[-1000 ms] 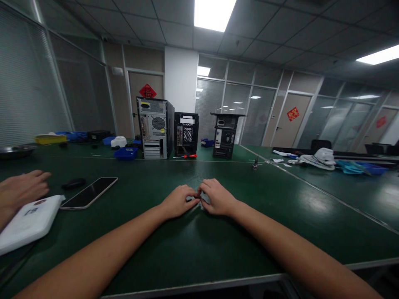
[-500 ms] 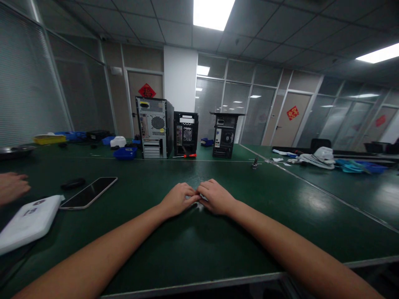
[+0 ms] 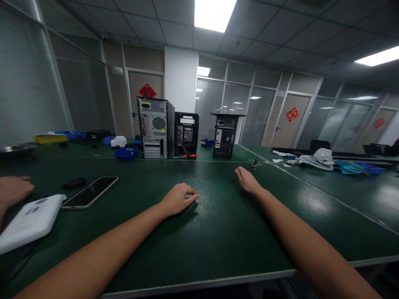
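My left hand [image 3: 178, 199] rests low over the green table [image 3: 215, 232], a gap between its thumb and bent fingers. I see nothing held in it. Farther right, my right hand [image 3: 248, 180] has its fingers drawn together. Whatever they may hold is hidden. Just beyond that hand stands a small dark metal piece [image 3: 254, 163]. A screwdriver [image 3: 189, 156] with a red handle lies at the back, in front of a black computer case [image 3: 193, 135].
A larger computer case [image 3: 156, 126] and another black case [image 3: 223, 137] stand at the back. Left are a phone [image 3: 92, 192], a dark mouse-shaped object [image 3: 75, 182], a white box [image 3: 33, 222] and another person's hand [image 3: 15, 190]. A blue tray [image 3: 125, 153] sits behind.
My right hand has come away from my left hand and moved right and forward. My left hand stays nearly in place. The other person's hand has shifted slightly right.
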`<state>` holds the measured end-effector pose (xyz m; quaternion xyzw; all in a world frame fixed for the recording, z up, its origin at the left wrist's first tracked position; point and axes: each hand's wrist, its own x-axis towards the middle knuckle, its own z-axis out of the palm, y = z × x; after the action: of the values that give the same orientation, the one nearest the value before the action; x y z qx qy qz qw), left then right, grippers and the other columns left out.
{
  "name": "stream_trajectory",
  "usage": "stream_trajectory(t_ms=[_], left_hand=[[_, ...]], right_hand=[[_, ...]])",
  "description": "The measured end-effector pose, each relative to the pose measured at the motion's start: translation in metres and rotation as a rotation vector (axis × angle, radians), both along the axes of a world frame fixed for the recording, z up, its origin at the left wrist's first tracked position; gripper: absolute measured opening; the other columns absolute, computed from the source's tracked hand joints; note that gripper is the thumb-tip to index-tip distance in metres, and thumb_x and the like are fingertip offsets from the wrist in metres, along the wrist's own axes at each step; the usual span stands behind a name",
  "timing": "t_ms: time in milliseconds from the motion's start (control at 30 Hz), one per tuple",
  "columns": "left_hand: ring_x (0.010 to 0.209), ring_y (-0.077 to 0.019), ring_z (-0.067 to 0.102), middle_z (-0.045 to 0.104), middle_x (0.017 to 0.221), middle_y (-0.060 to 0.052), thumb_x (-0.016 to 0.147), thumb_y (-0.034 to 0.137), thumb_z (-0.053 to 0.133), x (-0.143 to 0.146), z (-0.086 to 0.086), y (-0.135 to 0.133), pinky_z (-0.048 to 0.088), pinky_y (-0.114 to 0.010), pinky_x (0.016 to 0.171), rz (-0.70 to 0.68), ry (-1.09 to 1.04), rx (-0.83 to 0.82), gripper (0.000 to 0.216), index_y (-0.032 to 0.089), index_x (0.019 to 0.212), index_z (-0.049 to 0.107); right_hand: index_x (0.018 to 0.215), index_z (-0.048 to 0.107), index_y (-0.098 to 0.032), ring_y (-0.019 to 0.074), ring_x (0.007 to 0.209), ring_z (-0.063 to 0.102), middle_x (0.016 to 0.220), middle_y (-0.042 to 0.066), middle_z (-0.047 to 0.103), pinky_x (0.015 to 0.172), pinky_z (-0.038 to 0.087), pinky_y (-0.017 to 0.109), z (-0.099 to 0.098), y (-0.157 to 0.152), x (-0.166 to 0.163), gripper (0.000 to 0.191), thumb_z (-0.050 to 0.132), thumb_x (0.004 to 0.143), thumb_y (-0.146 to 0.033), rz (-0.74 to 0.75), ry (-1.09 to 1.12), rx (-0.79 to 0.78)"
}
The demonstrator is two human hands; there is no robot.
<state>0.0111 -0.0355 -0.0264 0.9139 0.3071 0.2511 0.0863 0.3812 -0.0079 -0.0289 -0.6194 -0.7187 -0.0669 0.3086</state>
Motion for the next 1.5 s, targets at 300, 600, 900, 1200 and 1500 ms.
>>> stream_trajectory(t_ms=[300,600,900,1200,1500], left_hand=[[0.092,-0.0215,0.064,0.076,0.096,-0.005,0.097,0.044,0.054,-0.001,0.001,-0.001,0.045,-0.032,0.085,-0.010,-0.006,-0.029,0.033,0.022,0.095,0.078],[0.091,-0.0200,0.063,0.076,0.096,-0.004,0.097,0.042,0.056,-0.001,-0.003,0.002,0.045,-0.029,0.083,-0.023,-0.008,-0.039,0.030,0.022,0.096,0.078],[0.092,-0.0201,0.063,0.076,0.096,-0.004,0.096,0.042,0.057,-0.001,-0.002,0.001,0.045,-0.029,0.083,-0.018,-0.005,-0.051,0.029,0.023,0.097,0.078],[0.091,-0.0200,0.063,0.076,0.096,-0.004,0.097,0.040,0.056,-0.001,-0.001,0.000,0.045,-0.029,0.084,-0.026,0.000,-0.049,0.028,0.022,0.099,0.078],[0.092,-0.0203,0.064,0.076,0.097,-0.005,0.097,0.039,0.056,-0.001,-0.002,0.000,0.045,-0.030,0.085,-0.023,0.012,-0.022,0.029,0.021,0.099,0.078]], right_hand=[[0.088,0.050,-0.023,0.0214,0.079,0.061,0.084,0.006,0.063,0.070,0.044,0.032,-0.021,0.013,0.073,0.028,0.030,0.099,-0.040,-0.298,0.334,-0.105],[0.091,0.062,-0.018,0.0222,0.082,0.064,0.089,0.010,0.070,0.075,0.047,0.032,-0.024,0.018,0.076,0.030,0.039,0.097,-0.037,-0.303,0.366,-0.091],[0.107,0.074,-0.020,0.0233,0.096,0.069,0.104,0.008,0.075,0.087,0.049,0.033,-0.003,0.002,0.091,0.030,0.068,0.083,-0.038,-0.252,0.308,0.054],[0.106,0.078,-0.020,0.0259,0.099,0.070,0.107,0.009,0.076,0.088,0.051,0.034,-0.001,-0.008,0.101,0.027,0.060,0.088,-0.030,-0.296,0.052,-0.073],[0.109,0.077,-0.018,0.0271,0.103,0.068,0.112,0.010,0.075,0.090,0.049,0.035,-0.003,-0.007,0.103,0.031,0.056,0.090,-0.030,-0.280,-0.005,-0.069]])
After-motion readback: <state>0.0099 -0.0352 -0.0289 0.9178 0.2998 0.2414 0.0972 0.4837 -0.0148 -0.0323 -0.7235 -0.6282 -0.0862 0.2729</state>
